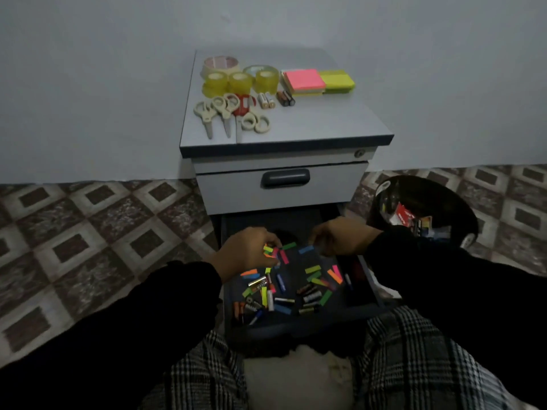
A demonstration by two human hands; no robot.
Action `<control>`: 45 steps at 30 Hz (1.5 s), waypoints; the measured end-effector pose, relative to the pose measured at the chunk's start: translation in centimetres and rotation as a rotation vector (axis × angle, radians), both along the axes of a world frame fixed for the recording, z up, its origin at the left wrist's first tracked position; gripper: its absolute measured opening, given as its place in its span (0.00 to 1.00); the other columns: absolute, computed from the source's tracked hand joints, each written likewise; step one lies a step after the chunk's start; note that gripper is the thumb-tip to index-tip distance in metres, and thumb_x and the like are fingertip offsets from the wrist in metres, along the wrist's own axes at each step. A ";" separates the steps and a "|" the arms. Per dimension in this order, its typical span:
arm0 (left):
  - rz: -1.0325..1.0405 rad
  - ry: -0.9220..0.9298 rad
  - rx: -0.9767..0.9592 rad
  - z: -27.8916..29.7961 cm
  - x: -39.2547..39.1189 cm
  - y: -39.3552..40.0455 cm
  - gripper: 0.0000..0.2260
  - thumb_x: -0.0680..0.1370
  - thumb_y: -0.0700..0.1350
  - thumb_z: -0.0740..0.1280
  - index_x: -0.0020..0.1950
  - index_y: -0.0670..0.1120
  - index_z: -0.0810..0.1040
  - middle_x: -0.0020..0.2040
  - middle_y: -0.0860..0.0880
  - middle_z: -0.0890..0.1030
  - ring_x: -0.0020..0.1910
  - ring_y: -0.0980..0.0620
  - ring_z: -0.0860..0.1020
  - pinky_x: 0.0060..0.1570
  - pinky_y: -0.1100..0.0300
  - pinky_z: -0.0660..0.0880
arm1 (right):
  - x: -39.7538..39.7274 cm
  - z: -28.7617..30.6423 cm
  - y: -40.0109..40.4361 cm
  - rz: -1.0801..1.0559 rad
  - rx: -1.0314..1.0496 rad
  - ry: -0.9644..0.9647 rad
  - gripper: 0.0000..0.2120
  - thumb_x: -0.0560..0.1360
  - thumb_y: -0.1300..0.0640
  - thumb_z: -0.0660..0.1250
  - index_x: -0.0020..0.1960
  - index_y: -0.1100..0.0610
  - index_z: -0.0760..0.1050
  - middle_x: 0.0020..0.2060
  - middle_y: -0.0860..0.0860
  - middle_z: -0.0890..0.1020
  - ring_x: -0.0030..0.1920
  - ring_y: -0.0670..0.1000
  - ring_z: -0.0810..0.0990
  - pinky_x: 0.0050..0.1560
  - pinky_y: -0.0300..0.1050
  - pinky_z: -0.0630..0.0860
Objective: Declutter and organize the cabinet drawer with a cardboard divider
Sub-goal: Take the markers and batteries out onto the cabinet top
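The cabinet's lower drawer [359, 306] stands pulled out in front of me. Its dark floor is littered with several coloured paper strips [313, 269] and several loose batteries [310, 296]. My left hand [245, 251] reaches in at the back left and pinches a small bunch of coloured strips [270, 250]. Over the back right of the drawer, my right hand [337, 236] has its fingers curled down near a blue strip [305, 249]; whether it holds anything is hidden. No cardboard divider is in view.
On the cabinet top [319, 122] lie tape rolls [236, 81], scissors [220, 110], a few batteries [275, 99] and pink [305, 79] and yellow [339, 79] sticky-note pads. The upper drawer [278, 187] is closed. A black bin [420, 214] with rubbish stands at the right. Patterned tiles surround the cabinet.
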State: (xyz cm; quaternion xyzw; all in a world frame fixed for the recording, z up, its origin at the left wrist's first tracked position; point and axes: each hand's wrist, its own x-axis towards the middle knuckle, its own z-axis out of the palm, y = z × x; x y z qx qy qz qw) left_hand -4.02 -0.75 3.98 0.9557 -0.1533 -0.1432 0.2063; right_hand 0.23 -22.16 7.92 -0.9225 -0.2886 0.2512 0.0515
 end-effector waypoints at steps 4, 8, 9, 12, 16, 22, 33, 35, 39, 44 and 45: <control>-0.022 0.064 0.022 -4.2 -1.5 -0.4 0.18 0.73 0.49 0.70 0.62 0.48 0.78 0.57 0.49 0.78 0.56 0.51 0.76 0.53 0.58 0.73 | -1.2 -4.8 -0.6 -0.045 -0.012 0.073 0.16 0.73 0.61 0.67 0.61 0.56 0.76 0.56 0.53 0.81 0.56 0.51 0.79 0.50 0.34 0.68; -0.019 0.120 0.089 -7.5 -1.8 -0.3 0.14 0.72 0.51 0.71 0.57 0.51 0.79 0.55 0.50 0.80 0.53 0.50 0.78 0.52 0.54 0.75 | -1.6 -8.9 -1.1 -0.047 -0.082 0.103 0.17 0.74 0.58 0.67 0.63 0.55 0.75 0.57 0.53 0.80 0.58 0.52 0.78 0.55 0.38 0.70; -0.027 0.130 0.107 -8.0 -1.7 -0.3 0.14 0.73 0.50 0.71 0.57 0.50 0.79 0.55 0.50 0.79 0.53 0.50 0.77 0.51 0.54 0.75 | -1.5 -9.9 -1.2 -0.045 -0.096 0.120 0.18 0.74 0.58 0.67 0.63 0.55 0.75 0.57 0.53 0.80 0.58 0.52 0.78 0.57 0.40 0.71; -0.040 0.139 0.139 -9.6 -0.9 -0.2 0.13 0.73 0.49 0.70 0.57 0.49 0.79 0.54 0.49 0.79 0.53 0.50 0.77 0.49 0.57 0.73 | -1.0 -12.1 -1.4 -0.041 -0.110 0.138 0.17 0.73 0.56 0.68 0.62 0.53 0.75 0.57 0.53 0.80 0.58 0.52 0.78 0.57 0.42 0.72; -0.062 0.169 0.175 -11.4 -0.2 -0.4 0.14 0.74 0.49 0.69 0.59 0.49 0.78 0.56 0.48 0.77 0.55 0.50 0.76 0.51 0.56 0.73 | 0.0 -13.9 -1.5 -0.071 -0.102 0.123 0.16 0.75 0.55 0.66 0.62 0.54 0.76 0.57 0.53 0.80 0.58 0.53 0.78 0.57 0.42 0.72; -0.082 0.148 0.163 -13.0 0.4 -1.1 0.15 0.75 0.48 0.67 0.62 0.50 0.76 0.59 0.49 0.76 0.59 0.50 0.74 0.50 0.60 0.69 | 0.3 -16.2 -0.8 -0.056 -0.067 0.179 0.14 0.76 0.57 0.65 0.61 0.54 0.77 0.60 0.53 0.78 0.59 0.53 0.77 0.61 0.43 0.71; -0.123 0.130 0.168 -15.3 0.7 -1.7 0.13 0.77 0.47 0.65 0.60 0.47 0.78 0.58 0.47 0.77 0.58 0.48 0.74 0.58 0.55 0.71 | -0.1 -19.5 -1.1 0.067 -0.069 0.064 0.25 0.76 0.58 0.65 0.71 0.51 0.65 0.69 0.51 0.67 0.68 0.54 0.68 0.66 0.44 0.67; -0.145 0.119 0.172 -15.4 0.7 -1.9 0.13 0.77 0.47 0.65 0.61 0.47 0.78 0.58 0.47 0.77 0.58 0.48 0.73 0.57 0.55 0.71 | 0.1 -19.3 -1.0 0.030 -0.088 0.078 0.29 0.76 0.55 0.65 0.74 0.51 0.58 0.72 0.52 0.62 0.71 0.54 0.64 0.67 0.44 0.64; -0.227 0.071 0.147 -15.4 0.4 -2.4 0.11 0.78 0.45 0.63 0.59 0.46 0.78 0.57 0.47 0.77 0.59 0.49 0.73 0.56 0.57 0.70 | 0.2 -19.1 -0.9 -0.131 -0.043 0.045 0.31 0.76 0.47 0.63 0.74 0.53 0.55 0.70 0.55 0.66 0.68 0.56 0.67 0.64 0.48 0.68; -0.241 0.055 0.070 -14.8 1.4 -1.6 0.08 0.78 0.45 0.63 0.56 0.48 0.79 0.54 0.49 0.78 0.56 0.51 0.72 0.51 0.62 0.65 | 0.3 -19.3 -0.9 -0.224 0.003 0.045 0.30 0.77 0.45 0.62 0.73 0.56 0.58 0.66 0.57 0.70 0.65 0.57 0.70 0.60 0.47 0.68; -0.281 0.030 0.083 -14.8 1.3 -1.7 0.09 0.77 0.46 0.65 0.56 0.48 0.78 0.54 0.49 0.78 0.56 0.51 0.72 0.52 0.61 0.65 | 0.3 -19.3 -0.8 -0.233 0.006 0.047 0.29 0.77 0.46 0.62 0.73 0.56 0.58 0.66 0.57 0.70 0.64 0.57 0.71 0.60 0.47 0.68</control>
